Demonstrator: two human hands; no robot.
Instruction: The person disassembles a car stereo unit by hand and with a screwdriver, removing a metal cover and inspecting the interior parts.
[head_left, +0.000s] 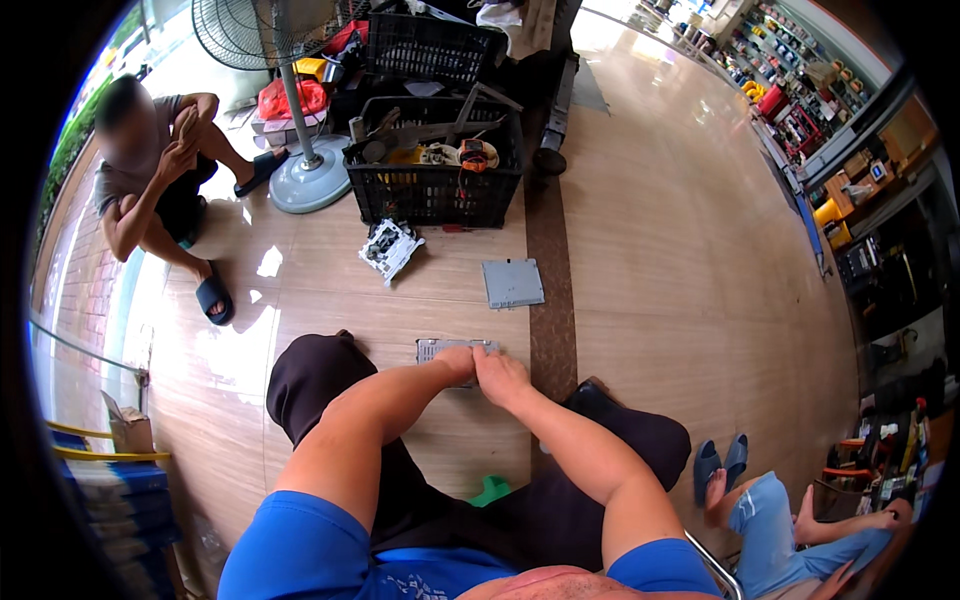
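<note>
A grey metal case with slotted vents lies on the floor between my feet. My left hand is curled over its middle, and my palm hides much of the case. Right beside it, my right hand has its fingers pressed together at the case's right part; what they pinch, if anything, is hidden. Beyond my hands to the right lies a flat grey metal cover plate. Farther left sits a white plastic frame with dark parts, apart from both hands.
Ahead stands a black plastic crate of tools and scrap, with a tape measure on top. A fan's round base is beside it. One person squats at left; another person's legs show at lower right. Shelves line the right.
</note>
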